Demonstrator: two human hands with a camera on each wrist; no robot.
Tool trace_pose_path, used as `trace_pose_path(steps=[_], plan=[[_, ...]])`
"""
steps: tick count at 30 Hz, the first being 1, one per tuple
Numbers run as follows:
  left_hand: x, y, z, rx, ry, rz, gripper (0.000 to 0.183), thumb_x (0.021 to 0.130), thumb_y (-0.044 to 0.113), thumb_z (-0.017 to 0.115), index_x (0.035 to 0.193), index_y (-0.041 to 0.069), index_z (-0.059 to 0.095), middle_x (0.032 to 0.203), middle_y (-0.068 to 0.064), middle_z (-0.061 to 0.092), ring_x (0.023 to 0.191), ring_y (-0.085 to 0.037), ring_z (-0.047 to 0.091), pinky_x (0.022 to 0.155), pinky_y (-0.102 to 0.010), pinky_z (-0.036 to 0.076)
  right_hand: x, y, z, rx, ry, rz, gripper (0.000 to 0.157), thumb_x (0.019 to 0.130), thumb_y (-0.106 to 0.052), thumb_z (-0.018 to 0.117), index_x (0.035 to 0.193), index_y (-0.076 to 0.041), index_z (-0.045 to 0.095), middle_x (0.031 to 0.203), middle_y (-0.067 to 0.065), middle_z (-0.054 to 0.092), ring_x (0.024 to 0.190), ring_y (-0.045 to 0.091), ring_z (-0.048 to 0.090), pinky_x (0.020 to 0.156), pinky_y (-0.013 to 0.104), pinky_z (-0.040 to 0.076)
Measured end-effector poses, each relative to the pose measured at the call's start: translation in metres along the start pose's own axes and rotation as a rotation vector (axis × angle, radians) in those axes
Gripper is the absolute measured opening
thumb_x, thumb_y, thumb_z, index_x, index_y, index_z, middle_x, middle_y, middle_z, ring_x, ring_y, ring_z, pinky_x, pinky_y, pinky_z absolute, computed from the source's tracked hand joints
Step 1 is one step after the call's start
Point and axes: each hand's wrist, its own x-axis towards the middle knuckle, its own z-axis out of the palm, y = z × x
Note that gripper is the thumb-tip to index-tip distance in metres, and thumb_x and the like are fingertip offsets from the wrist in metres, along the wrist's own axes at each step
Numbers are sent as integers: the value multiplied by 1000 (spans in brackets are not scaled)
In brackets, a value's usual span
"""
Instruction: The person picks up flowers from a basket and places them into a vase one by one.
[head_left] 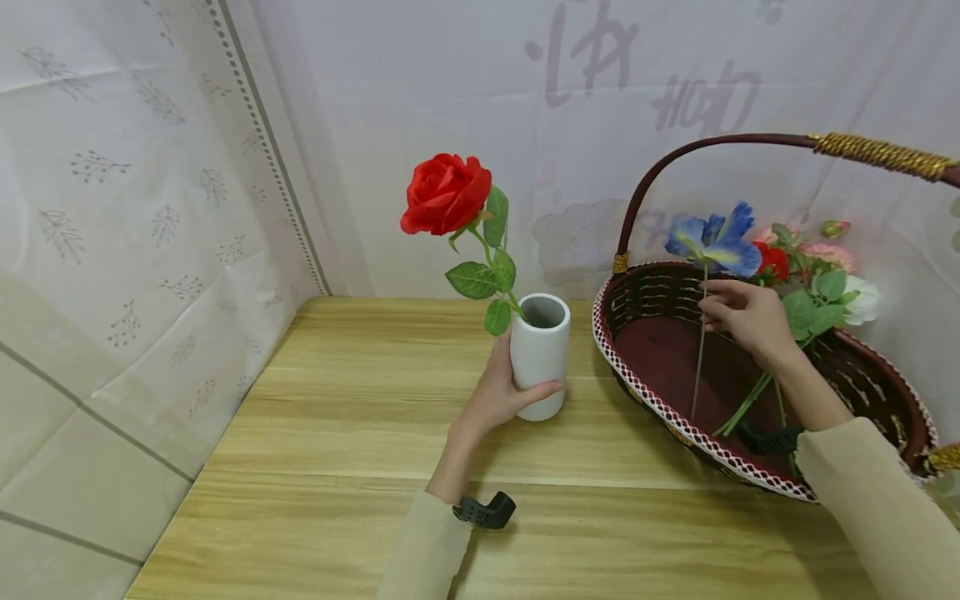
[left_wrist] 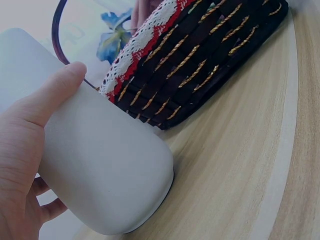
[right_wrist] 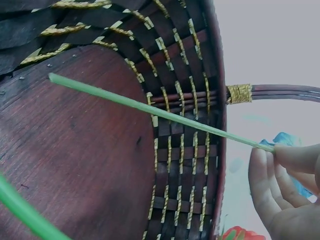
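Observation:
A white cylindrical vase (head_left: 538, 367) stands on the table, and my left hand (head_left: 504, 387) grips it low on its side, thumb across the front. A red rose (head_left: 447, 196) with green leaves leans out of the vase to the left. My right hand (head_left: 750, 321) pinches the thin stem of a blue iris (head_left: 716, 240) just below the bloom, over the wicker basket (head_left: 652, 392). In the right wrist view the green stem (right_wrist: 150, 109) slants across the basket's inside, held between thumb and fingertips. The left wrist view shows the vase (left_wrist: 110, 150) close up in the left hand (left_wrist: 30, 130).
More flowers lie at the basket's right side: a white bloom (head_left: 862, 298), a small red one (head_left: 772, 262) and pink ones. The basket's tall handle (head_left: 720, 140) arches over it. A pale printed curtain (head_left: 412, 83) hangs behind the wooden table (head_left: 337, 433).

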Motion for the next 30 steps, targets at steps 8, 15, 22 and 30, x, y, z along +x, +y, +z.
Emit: trace_pose_path(steps=[8,15,22,30], plan=[[0,-1,-1,-5,-8,8,102,78,11,88,158,22,26,137,-3,47,121,-22,51,101,-44,43,1,-15,-2,33,79,8,46,102,-15,62,141,8,51,85,-22,67,71,2,66,64,22,57],[2,-3,-1,-6,-14,32,95,78,10,89,154,19,32,133,-3,50,118,-22,53,100,-43,45,-2,-20,-5,64,86,2,31,101,-15,64,131,-7,61,85,-19,69,73,3,65,64,23,57],[1,-2,-1,-2,-13,28,97,78,9,88,156,18,31,135,-5,49,119,-24,51,100,-45,44,-8,-26,-3,112,49,-13,23,99,-15,66,119,-26,68,89,-16,70,73,6,67,66,23,57],[0,-2,-1,7,-9,26,101,77,10,89,157,18,28,136,-5,48,120,-23,51,100,-44,44,-13,-35,8,217,-12,-59,21,98,-6,66,116,-15,71,91,-8,72,72,9,69,63,25,58]])
